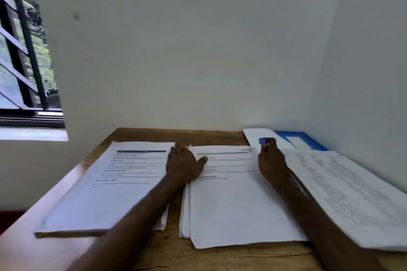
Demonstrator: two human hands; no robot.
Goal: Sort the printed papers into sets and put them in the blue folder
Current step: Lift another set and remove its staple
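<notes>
Three piles of printed papers lie on the wooden table [167,255]: a left pile [105,189], a middle pile [233,207] and a right pile [352,196]. The blue folder [308,138] sits at the far right corner against the wall, partly under a white sheet [257,134]. My left hand [184,164] rests on the top left corner of the middle pile, fingers on its edge and thumb across the sheet. My right hand [272,158] is at the middle pile's top right corner and grips a small blue object [263,140], blurred and hard to identify.
White walls close the table in at the back and right. A barred window [19,55] with a sill is at the left. The table's left edge runs diagonally past the left pile.
</notes>
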